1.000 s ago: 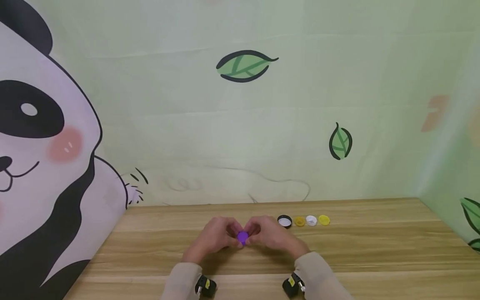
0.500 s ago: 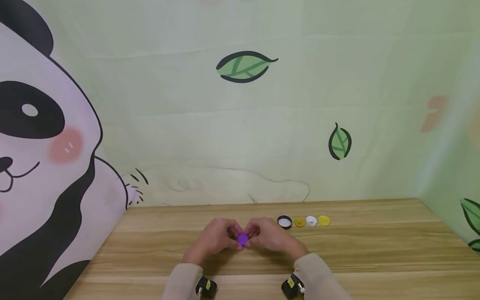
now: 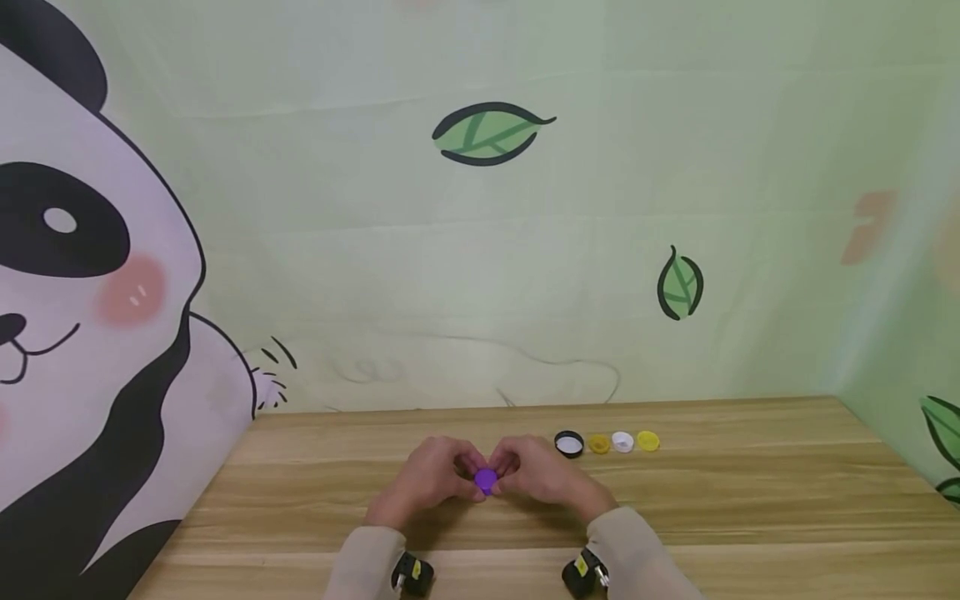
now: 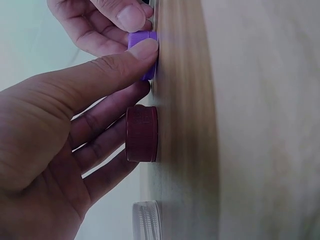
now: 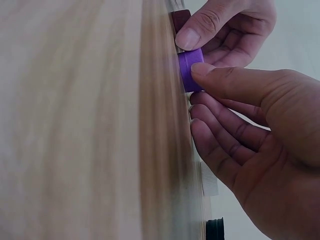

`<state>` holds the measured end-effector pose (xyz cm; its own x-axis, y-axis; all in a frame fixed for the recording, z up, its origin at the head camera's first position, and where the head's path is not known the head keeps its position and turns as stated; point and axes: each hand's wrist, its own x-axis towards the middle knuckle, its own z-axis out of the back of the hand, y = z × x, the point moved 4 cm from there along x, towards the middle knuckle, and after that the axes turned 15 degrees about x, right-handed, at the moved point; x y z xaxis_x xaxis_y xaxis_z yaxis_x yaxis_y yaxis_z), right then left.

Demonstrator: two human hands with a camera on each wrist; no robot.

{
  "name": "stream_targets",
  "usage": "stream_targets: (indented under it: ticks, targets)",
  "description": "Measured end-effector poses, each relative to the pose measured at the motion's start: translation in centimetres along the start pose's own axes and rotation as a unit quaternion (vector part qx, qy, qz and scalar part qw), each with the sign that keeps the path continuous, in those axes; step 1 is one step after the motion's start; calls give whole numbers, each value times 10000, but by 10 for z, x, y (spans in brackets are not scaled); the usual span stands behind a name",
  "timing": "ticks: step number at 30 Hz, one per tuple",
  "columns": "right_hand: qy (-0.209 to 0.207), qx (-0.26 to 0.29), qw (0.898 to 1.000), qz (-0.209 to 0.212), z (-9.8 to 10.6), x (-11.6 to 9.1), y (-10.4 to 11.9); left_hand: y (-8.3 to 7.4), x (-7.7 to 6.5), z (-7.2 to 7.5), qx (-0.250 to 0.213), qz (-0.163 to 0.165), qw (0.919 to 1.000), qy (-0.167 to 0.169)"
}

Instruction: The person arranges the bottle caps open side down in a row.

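Note:
Both hands meet at a purple bottle cap (image 3: 486, 481) on the wooden table in the head view. My left hand (image 3: 433, 473) pinches it from the left, thumb in front. From the other side my right hand (image 3: 542, 472) pinches the same cap between thumb and fingers. Up close in the right wrist view, the ridged purple cap (image 5: 189, 69) stands at the table surface, with the right thumb on its side. Behind the left fingers, in the left wrist view, a dark red cap (image 4: 141, 134) sits on the table; the left hand hides it in the head view.
Right of the hands, a black-rimmed lid (image 3: 569, 444), a gold cap (image 3: 598, 443), a white cap (image 3: 622, 442) and a yellow cap (image 3: 648, 441) form a row. A clear ridged cap (image 4: 146, 221) stands beyond the red one. A printed wall (image 3: 420, 275) backs the table.
The purple cap has shifted slightly toward the person since a second ago, with both hands keeping their pinch on it. Over the last half second almost nothing moves.

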<state>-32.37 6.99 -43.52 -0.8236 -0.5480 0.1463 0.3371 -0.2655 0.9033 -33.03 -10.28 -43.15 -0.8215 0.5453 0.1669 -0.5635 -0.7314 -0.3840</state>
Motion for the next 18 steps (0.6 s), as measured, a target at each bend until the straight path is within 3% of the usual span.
stream_targets:
  ticks: [18]
  targets:
    - [-12,31,10000,-3,1,-1,-1,4,-2,1,-317,179,9993,114]
